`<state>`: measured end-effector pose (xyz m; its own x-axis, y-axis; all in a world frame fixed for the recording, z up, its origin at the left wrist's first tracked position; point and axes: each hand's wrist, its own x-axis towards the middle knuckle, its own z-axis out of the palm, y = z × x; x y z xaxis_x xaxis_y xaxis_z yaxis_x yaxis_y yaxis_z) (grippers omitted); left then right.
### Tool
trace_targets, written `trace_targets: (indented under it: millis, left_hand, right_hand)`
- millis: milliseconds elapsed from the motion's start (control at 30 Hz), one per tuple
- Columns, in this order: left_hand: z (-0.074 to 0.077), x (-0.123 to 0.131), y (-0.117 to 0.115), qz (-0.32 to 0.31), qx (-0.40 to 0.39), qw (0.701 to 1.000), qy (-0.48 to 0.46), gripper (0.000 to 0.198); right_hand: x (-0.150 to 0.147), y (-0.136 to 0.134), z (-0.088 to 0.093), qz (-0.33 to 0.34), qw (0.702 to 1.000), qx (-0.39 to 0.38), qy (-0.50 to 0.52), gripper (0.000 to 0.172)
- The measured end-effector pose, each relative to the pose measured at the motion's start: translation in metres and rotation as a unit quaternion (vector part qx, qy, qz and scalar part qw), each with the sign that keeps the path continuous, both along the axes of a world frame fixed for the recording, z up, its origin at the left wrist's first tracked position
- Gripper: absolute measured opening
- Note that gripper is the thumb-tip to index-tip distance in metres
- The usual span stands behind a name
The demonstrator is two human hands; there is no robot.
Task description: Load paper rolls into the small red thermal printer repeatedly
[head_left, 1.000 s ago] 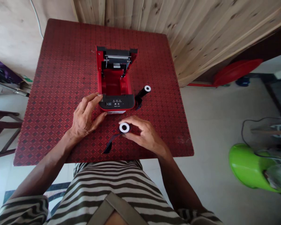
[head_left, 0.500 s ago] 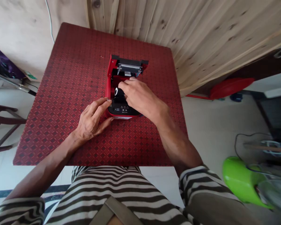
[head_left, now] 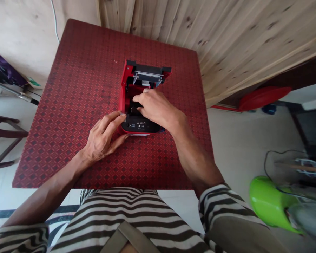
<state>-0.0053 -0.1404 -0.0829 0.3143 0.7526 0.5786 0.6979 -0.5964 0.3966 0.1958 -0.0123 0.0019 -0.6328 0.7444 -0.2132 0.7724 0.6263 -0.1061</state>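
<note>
A small red printer (head_left: 124,92) with a black front panel (head_left: 140,125) stands open in the middle of the red patterned table (head_left: 76,91). Its lid (head_left: 149,72) is tipped up at the far end. My right hand (head_left: 154,107) reaches into the printer's open bay, fingers curled round a black ribbon roll (head_left: 134,107) that it presses down inside; the roll is mostly hidden. My left hand (head_left: 104,137) rests on the table at the printer's front left corner, fingertips touching the casing, fingers apart and holding nothing.
A wooden plank wall (head_left: 213,38) runs behind and right of the table. To the right on the floor are a green plastic object (head_left: 271,203) and a red one (head_left: 260,98). A dark wooden chair (head_left: 2,137) stands left.
My right hand lifted the white-cored black roll off the table's near side and carried it into the printer's bay, now pushing it lower. The second roll beside the printer is hidden behind my arm.
</note>
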Motion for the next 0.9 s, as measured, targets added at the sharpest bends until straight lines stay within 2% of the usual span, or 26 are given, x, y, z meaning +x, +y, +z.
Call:
trace_targets:
  millis: [133,300,367,433,533,633,733,800,900]
  left_hand:
    - [0.0,-0.003,0.002,-0.008,0.009,1.0,0.009,0.066]
    - [0.001,-0.004,0.003,-0.005,0.007,1.0,0.012,0.066]
    - [0.001,-0.004,0.003,-0.008,0.003,1.0,-0.001,0.065]
    - [0.005,-0.005,0.002,-0.012,-0.009,0.999,-0.032,0.06]
    - [0.021,-0.009,0.008,-0.012,-0.021,0.997,-0.067,0.057]
    - [0.051,-0.012,0.03,0.001,0.023,0.999,-0.041,0.057]
    - [0.078,-0.011,0.07,0.011,0.064,0.998,-0.016,0.062]
    - [0.086,-0.008,0.101,0.014,0.061,0.998,-0.006,0.068]
    - [0.086,0.0,0.134,-0.021,-0.005,1.0,-0.012,0.076]
  right_hand:
    - [0.013,-0.006,0.0,0.011,0.996,-0.007,0.092,0.038]
    - [0.04,-0.029,0.0,0.085,0.952,-0.016,0.295,0.055]
    - [0.043,-0.036,-0.004,0.1,0.942,-0.01,0.321,0.049]
    - [0.042,-0.04,-0.009,0.087,0.94,0.033,0.329,0.032]
    - [0.037,-0.046,-0.014,0.066,0.931,0.129,0.335,0.016]
    - [0.034,-0.056,-0.019,0.057,0.91,0.218,0.347,0.018]
    - [0.031,-0.067,-0.025,0.045,0.887,0.287,0.36,0.018]
    - [0.028,-0.073,-0.031,0.04,0.876,0.315,0.362,0.018]
    - [0.027,-0.077,-0.039,0.036,0.877,0.33,0.349,0.018]
